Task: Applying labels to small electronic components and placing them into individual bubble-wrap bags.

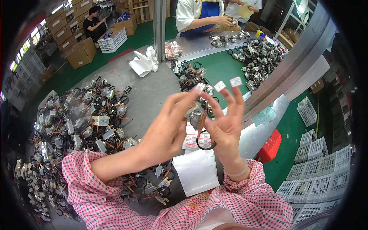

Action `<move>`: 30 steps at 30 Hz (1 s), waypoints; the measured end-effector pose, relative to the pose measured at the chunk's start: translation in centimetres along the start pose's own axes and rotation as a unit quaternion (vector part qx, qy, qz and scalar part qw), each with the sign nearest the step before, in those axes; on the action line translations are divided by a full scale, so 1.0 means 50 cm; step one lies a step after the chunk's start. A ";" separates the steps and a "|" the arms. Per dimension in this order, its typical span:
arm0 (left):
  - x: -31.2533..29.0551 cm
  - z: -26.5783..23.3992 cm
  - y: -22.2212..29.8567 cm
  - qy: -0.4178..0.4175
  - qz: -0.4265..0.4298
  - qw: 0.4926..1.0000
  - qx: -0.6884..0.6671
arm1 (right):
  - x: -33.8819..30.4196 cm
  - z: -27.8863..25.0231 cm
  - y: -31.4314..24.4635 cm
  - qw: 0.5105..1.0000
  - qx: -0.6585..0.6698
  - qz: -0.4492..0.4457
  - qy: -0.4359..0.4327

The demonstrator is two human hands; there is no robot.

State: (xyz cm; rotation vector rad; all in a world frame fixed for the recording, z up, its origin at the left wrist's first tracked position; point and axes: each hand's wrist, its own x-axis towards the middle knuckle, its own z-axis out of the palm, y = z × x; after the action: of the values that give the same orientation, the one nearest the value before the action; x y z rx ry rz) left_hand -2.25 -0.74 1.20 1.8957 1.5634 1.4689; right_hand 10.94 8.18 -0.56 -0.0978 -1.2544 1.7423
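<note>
A capillary thermostat (194,117) with a silvery metal body, copper-coloured probe and looped black lead is held up between my hands. My left hand (163,124) is closed around its body, partly hiding it. That hand's index fingertip meets a small white label (200,88) at the tip of my right index finger. My right hand (228,128) has its thumb against the thermostat's probe side, its other fingers raised. Two more white labels with red edges, one label (219,86) and another label (236,81), stick to those raised fingertips. Beneath lies a label sheet (191,140) on white backing paper (196,172).
A large heap of thermostats (76,130) covers the table's left side. More thermostats (189,74) lie on the green surface ahead, beside a metal post (283,73). White gloves (143,63) lie beyond. A red stool (270,145) and grey crates (322,168) stand right. Co-workers (203,17) are across.
</note>
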 end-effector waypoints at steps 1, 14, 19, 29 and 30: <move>-0.008 0.007 0.002 0.001 -0.001 1.000 0.002 | 0.000 0.002 0.005 0.997 -0.056 -0.061 -0.005; 0.012 0.023 -0.005 0.035 -0.174 0.911 -0.373 | 0.026 -0.002 -0.008 0.971 -0.157 -0.174 -0.053; 0.018 0.027 -0.037 0.013 -0.186 0.883 -0.430 | 0.039 -0.013 -0.008 0.992 -0.077 -0.091 0.030; -0.017 0.054 -0.097 -0.012 -0.254 0.850 -0.461 | 0.021 -0.053 0.079 0.997 -0.012 0.036 0.060; -0.019 0.055 -0.100 -0.012 -0.265 0.843 -0.468 | 0.020 -0.057 0.082 0.997 -0.014 0.035 0.063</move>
State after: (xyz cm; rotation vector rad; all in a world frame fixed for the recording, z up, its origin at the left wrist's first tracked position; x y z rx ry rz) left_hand -2.74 1.35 -4.17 0.8252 0.9185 1.4977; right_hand 9.37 10.79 -4.62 -0.2668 -1.1955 1.7507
